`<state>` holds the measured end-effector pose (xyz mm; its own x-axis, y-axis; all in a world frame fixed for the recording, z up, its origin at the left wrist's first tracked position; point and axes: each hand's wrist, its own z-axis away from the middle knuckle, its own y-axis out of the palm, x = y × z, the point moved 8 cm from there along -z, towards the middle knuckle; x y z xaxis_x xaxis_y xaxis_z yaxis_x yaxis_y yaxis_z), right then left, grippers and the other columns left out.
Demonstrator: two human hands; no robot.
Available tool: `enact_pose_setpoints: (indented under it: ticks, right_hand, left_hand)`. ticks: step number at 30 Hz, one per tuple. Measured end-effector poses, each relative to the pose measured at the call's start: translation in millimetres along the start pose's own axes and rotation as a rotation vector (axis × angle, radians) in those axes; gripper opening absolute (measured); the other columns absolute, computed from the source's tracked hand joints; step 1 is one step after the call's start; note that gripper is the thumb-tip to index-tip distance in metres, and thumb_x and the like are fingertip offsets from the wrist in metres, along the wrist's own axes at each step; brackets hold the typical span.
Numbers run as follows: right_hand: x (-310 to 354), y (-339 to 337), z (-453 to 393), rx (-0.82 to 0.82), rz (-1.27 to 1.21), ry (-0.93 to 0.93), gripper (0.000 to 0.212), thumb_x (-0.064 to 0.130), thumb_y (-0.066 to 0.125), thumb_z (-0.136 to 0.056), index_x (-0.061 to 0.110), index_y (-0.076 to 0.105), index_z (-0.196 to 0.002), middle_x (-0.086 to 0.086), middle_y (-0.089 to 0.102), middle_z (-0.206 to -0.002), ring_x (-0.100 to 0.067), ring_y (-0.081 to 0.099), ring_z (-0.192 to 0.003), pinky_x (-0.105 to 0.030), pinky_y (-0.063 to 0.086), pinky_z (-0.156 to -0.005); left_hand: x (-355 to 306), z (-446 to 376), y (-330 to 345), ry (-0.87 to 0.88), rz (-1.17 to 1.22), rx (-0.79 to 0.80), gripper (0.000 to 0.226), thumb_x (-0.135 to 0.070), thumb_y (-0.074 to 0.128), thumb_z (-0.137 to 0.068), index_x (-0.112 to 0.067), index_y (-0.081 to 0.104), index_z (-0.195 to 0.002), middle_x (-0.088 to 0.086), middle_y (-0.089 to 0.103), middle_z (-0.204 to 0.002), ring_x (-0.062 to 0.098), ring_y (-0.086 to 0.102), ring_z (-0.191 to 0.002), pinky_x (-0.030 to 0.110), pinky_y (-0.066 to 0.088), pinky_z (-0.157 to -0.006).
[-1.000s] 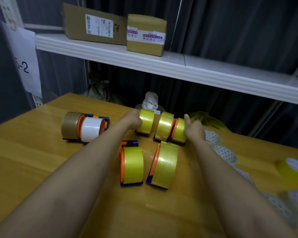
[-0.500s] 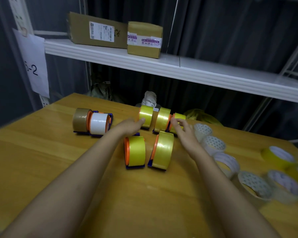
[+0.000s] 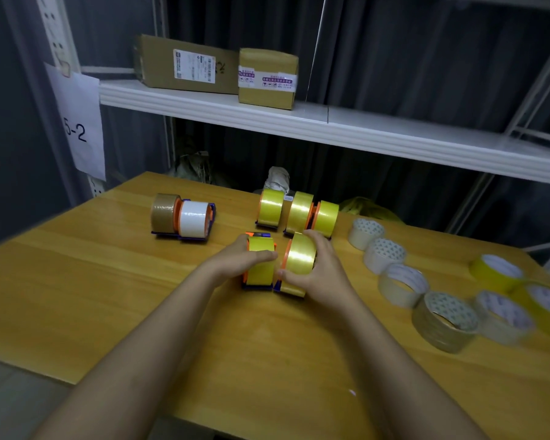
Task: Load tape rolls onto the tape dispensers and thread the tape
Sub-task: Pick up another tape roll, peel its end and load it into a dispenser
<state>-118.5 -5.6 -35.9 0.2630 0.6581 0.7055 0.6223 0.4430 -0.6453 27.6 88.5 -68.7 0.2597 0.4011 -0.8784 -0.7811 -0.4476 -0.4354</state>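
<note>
Yellow tape fills both hands. The left hand [image 3: 235, 262] wraps over the left dispenser [image 3: 260, 265], thumb across the roll's face and fingers hidden behind; the right hand [image 3: 318, 271] cups the right dispenser [image 3: 298, 262], fingers curled over the top of its roll and thumb at the near edge. Both dispensers sit on the wooden table [image 3: 108, 296], side by side and touching or nearly so, each already carrying a roll.

Judging by looks, these are light things: stiff orange and blue plastic frames with a firm roll. The glossy tape face is likely slick, so the surer hold is across the roll's width or on the frame, well away from the cutting edge, which I cannot make out here.

Farther off stand three more loaded yellow dispensers [image 3: 299, 212], and to the far left a pair with brown and white rolls [image 3: 181, 217]. Loose rolls [image 3: 400, 284] lie in a row at the right.
</note>
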Motion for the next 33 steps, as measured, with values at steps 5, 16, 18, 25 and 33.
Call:
enact_pose_setpoints:
  ticks: [5,16,18,25,33]
  right_hand:
    - [-0.2,-1.4,4.1,-0.051,0.064,-0.073,0.091,0.043,0.083,-0.069,0.027,0.033,-0.144,0.007,0.031,-0.147,-0.008,0.033,-0.133,-0.012,0.031,-0.099]
    - [-19.5,-26.6,-19.5,0.059,0.038,0.120,0.089,0.041,0.080,-0.074,0.027,0.030,-0.146,0.002,0.031,-0.152,-0.017,0.034,-0.136,-0.023,0.031,-0.095]
    - [-23.6,-29.2,-23.9,0.082,-0.001,0.152,0.088,0.039,0.081,-0.074,0.028,0.030,-0.144,-0.001,0.034,-0.150,-0.019,0.035,-0.134,-0.024,0.032,-0.093]
    - [-20.5,-34.1,-20.8,0.079,-0.001,0.172,0.110,0.054,0.078,-0.069,0.034,0.010,-0.153,0.005,0.004,-0.162,-0.017,0.005,-0.149,-0.042,0.019,-0.117]
    - [51.4,-28.0,-25.5,-0.115,0.253,-0.197,0.040,0.037,0.059,-0.093,0.022,0.055,-0.130,0.001,0.036,-0.148,-0.014,0.013,-0.144,-0.024,0.015,-0.109]
  left_hand:
    - [-13.0,-7.7,7.3,0.045,0.024,0.003,0.070,-0.042,0.063,-0.087,-0.019,0.029,-0.144,-0.003,0.049,-0.123,0.017,0.048,-0.111,0.031,0.041,-0.088]
    - [-16.0,-30.2,19.5,0.043,-0.021,0.035,0.087,-0.055,0.064,-0.079,-0.023,0.022,-0.148,0.000,0.039,-0.146,0.024,0.040,-0.131,0.041,0.037,-0.106]
    - [-15.9,-31.1,21.5,0.035,-0.007,0.042,0.093,-0.058,0.064,-0.075,-0.025,0.019,-0.149,0.003,0.036,-0.149,0.025,0.038,-0.133,0.044,0.035,-0.108]
    - [-20.7,-26.0,17.1,0.048,0.035,-0.015,0.093,-0.060,0.057,-0.084,-0.019,0.008,-0.152,0.003,0.021,-0.157,0.028,0.025,-0.142,0.042,0.028,-0.111]
    - [-18.0,-4.0,-80.0,0.135,-0.335,-0.741,0.042,-0.027,0.050,-0.096,-0.011,0.045,-0.134,0.013,0.041,-0.140,0.031,0.031,-0.131,0.041,0.033,-0.104]
